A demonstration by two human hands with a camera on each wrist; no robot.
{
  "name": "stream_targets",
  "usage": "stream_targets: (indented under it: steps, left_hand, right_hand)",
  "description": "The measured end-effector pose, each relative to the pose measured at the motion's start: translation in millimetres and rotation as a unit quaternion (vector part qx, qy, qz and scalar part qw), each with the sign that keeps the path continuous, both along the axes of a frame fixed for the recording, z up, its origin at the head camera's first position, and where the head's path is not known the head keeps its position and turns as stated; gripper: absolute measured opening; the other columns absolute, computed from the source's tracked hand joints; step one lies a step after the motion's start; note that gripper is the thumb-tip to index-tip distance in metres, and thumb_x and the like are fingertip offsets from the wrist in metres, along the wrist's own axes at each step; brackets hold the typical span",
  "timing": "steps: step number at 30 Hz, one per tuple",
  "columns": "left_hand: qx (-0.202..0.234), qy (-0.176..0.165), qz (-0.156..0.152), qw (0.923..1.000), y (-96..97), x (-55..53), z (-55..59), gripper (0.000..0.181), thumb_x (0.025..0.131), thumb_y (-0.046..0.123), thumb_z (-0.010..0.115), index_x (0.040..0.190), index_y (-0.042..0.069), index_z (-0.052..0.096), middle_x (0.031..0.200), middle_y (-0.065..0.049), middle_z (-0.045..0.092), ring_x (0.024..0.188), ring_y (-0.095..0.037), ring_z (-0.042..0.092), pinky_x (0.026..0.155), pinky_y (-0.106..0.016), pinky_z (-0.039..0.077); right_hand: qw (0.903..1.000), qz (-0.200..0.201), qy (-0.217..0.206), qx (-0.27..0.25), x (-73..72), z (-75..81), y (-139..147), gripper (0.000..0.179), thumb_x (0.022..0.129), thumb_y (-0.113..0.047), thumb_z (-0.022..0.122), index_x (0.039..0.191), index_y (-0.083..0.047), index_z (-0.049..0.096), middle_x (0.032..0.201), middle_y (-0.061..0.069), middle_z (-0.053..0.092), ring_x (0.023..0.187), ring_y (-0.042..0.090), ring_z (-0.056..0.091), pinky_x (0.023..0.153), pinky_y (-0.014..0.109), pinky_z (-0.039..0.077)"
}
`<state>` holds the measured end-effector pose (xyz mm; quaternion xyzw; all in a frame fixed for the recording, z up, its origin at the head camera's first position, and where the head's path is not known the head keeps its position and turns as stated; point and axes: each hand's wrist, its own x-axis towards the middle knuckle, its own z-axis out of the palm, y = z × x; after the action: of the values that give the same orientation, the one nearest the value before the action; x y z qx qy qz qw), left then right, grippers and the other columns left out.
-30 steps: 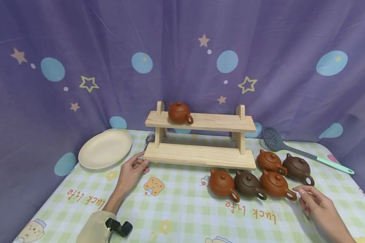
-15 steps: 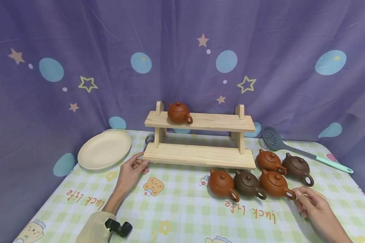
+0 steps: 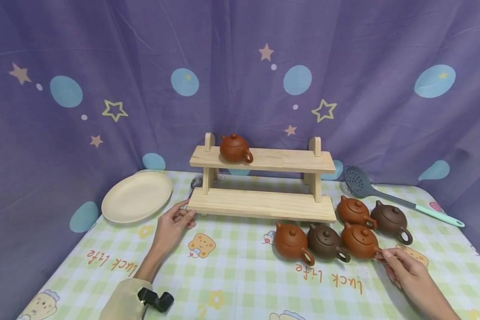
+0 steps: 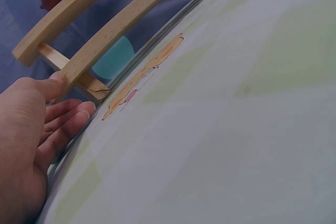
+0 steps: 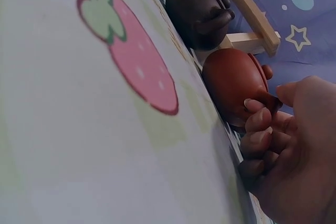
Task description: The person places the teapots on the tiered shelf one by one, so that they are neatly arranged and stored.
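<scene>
The red-brown teapot (image 3: pixel 360 242) stands on the tablecloth (image 3: pixel 240 280) at the right end of the near row, just beside a dark brown teapot (image 3: pixel 326 242) to its left. You pinch it with your right hand (image 3: pixel 412 273). The right wrist view shows your fingers curled about the handle (image 5: pixel 271 100), a grip the head view largely hides. Only the head view shows its spout (image 3: pixel 347 225), which points far and left; the handle points near and right, so the long axis runs diagonally between them. Your left hand (image 3: pixel 174 226) holds the left end of the wooden rack (image 3: pixel 260 204) by its lower shelf; the left wrist view shows more plainly your bent fingers below that end.
</scene>
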<state>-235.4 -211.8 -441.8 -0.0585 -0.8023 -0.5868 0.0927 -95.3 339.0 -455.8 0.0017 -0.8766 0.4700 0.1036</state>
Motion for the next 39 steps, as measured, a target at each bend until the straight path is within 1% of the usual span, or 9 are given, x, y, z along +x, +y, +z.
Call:
stream_targets:
  steps: [3, 5, 9, 12, 18, 21, 25, 29, 39]
  left_hand:
    - [-0.005, -0.006, 0.000, 1.0000, 5.3, 7.8, 13.9, 0.049, 0.103, 0.011, 0.068, 0.147, -0.005, 0.052, 0.100, -0.030, 0.068, 0.080, -0.031, 0.074, 0.076, -0.032, 0.064]
    - [-0.009, -0.006, 0.000, 0.9999, 7.8, 12.2, 20.7, 0.049, 0.103, 0.010, 0.068, 0.146, -0.005, 0.053, 0.100, -0.031, 0.068, 0.081, -0.031, 0.074, 0.077, -0.032, 0.064]
    - [-0.012, -0.009, 0.002, 0.9999, 9.6, 14.7, 25.0, 0.048, 0.103, 0.010, 0.068, 0.146, -0.005, 0.053, 0.101, -0.031, 0.068, 0.081, -0.032, 0.074, 0.077, -0.032, 0.064]
    - [-0.007, -0.008, 0.002, 0.9999, 8.0, 11.5, 20.1, 0.048, 0.103, 0.009, 0.068, 0.146, -0.005, 0.053, 0.100, -0.031, 0.068, 0.080, -0.031, 0.074, 0.076, -0.032, 0.064]
    - [0.006, -0.007, 0.002, 1.0000, -0.4, -2.9, -3.7, 0.052, 0.102, 0.014, 0.069, 0.148, -0.002, 0.052, 0.101, -0.027, 0.069, 0.078, -0.022, 0.074, 0.075, -0.029, 0.064]
    - [0.010, 0.001, 0.002, 0.9999, -3.3, -6.4, -11.0, 0.053, 0.102, 0.020, 0.071, 0.149, 0.002, 0.053, 0.101, -0.024, 0.070, 0.078, -0.019, 0.074, 0.074, -0.028, 0.064]
    - [0.013, 0.015, -0.003, 0.9998, -4.6, -7.1, -13.8, 0.054, 0.101, 0.024, 0.072, 0.147, 0.003, 0.055, 0.099, -0.023, 0.070, 0.077, -0.020, 0.074, 0.074, -0.029, 0.064]
    - [0.010, 0.019, -0.003, 0.9998, -4.8, -6.7, -13.7, 0.053, 0.101, 0.025, 0.072, 0.147, 0.002, 0.056, 0.098, -0.023, 0.070, 0.077, -0.020, 0.074, 0.073, -0.029, 0.064]
    - [0.001, 0.016, 0.000, 0.9999, -5.4, -8.0, -14.3, 0.052, 0.102, 0.025, 0.071, 0.147, 0.003, 0.056, 0.097, -0.022, 0.070, 0.076, -0.019, 0.074, 0.073, -0.028, 0.064]
  right_hand:
    - [0.9998, -0.010, -0.008, 0.016, -0.3, 0.4, -1, 0.034, 0.114, -0.018, 0.044, 0.108, 0.008, 0.066, 0.068, 0.003, 0.046, 0.056, 0.017, 0.044, 0.048, 0.034, 0.035]
    - [0.9995, -0.015, -0.017, 0.023, -0.5, 0.7, -1, 0.035, 0.114, -0.019, 0.044, 0.108, 0.008, 0.066, 0.068, 0.003, 0.046, 0.057, 0.017, 0.044, 0.050, 0.032, 0.034]
    - [0.9990, -0.016, -0.031, 0.029, -1.2, 2.3, -1, 0.037, 0.114, -0.019, 0.042, 0.108, 0.008, 0.066, 0.070, 0.004, 0.047, 0.058, 0.017, 0.045, 0.051, 0.030, 0.036]
    - [0.9984, -0.015, -0.041, 0.035, -1.6, 3.9, -1, 0.040, 0.115, -0.021, 0.040, 0.109, 0.009, 0.066, 0.073, 0.004, 0.049, 0.061, 0.015, 0.046, 0.052, 0.029, 0.038]
    - [0.9990, -0.018, -0.034, 0.022, -1.2, 3.0, -2, 0.038, 0.115, -0.018, 0.041, 0.107, 0.010, 0.066, 0.072, 0.003, 0.047, 0.060, 0.015, 0.045, 0.051, 0.030, 0.037]
    - [0.9993, -0.020, -0.031, 0.008, -1.2, 2.4, -3, 0.036, 0.114, -0.017, 0.042, 0.106, 0.010, 0.064, 0.071, 0.003, 0.046, 0.059, 0.015, 0.044, 0.050, 0.031, 0.037]
    - [0.9981, -0.032, -0.052, -0.004, -0.2, 3.6, -3, 0.039, 0.115, -0.021, 0.041, 0.107, 0.010, 0.063, 0.072, 0.002, 0.045, 0.059, 0.013, 0.043, 0.049, 0.031, 0.037]
    - [0.9969, -0.044, -0.065, -0.009, 0.6, 4.9, -2, 0.043, 0.115, -0.025, 0.039, 0.108, 0.011, 0.062, 0.073, 0.001, 0.045, 0.061, 0.010, 0.042, 0.049, 0.030, 0.038]
    - [0.9979, -0.036, -0.043, -0.033, -0.7, 4.5, -1, 0.042, 0.116, -0.023, 0.036, 0.105, 0.011, 0.058, 0.069, 0.001, 0.041, 0.056, 0.012, 0.038, 0.045, 0.035, 0.034]
